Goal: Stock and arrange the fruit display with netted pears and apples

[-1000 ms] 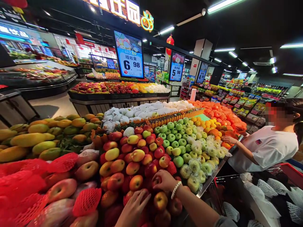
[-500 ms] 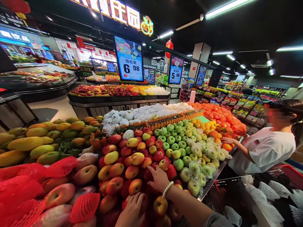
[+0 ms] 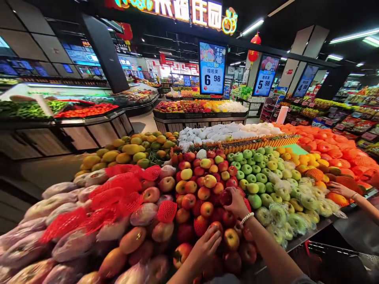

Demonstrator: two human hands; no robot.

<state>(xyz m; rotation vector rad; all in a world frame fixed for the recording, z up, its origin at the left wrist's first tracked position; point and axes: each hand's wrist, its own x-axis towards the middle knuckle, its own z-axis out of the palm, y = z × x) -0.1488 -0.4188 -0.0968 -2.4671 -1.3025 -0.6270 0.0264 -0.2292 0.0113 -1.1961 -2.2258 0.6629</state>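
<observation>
My right hand [image 3: 237, 204], with a white bead bracelet at the wrist, has its fingers closed round a dark red apple [image 3: 225, 197] at the right side of the red apple heap. Nearer to me, my left hand [image 3: 206, 245] curls over a red apple [image 3: 218, 226], whose top shows above the fingers; its underside is hidden. Red and yellow apples [image 3: 209, 181] are piled just beyond both hands. A yellowish-red apple [image 3: 231, 239] lies between my two forearms.
Green apples [image 3: 255, 201] lie to the right, some bagged in plastic. Apples under red net sleeves [image 3: 118, 197] spread leftward, with mangoes [image 3: 133, 149] behind. At the right edge another person's hand [image 3: 342, 190] touches the orange fruit. Price screens [image 3: 212, 69] hang above.
The view has swung left, taking most of the other person out of frame. My right hand, earlier stretched out with fingers apart, has closed round the dark red apple. My left fingers now curl on an apple.
</observation>
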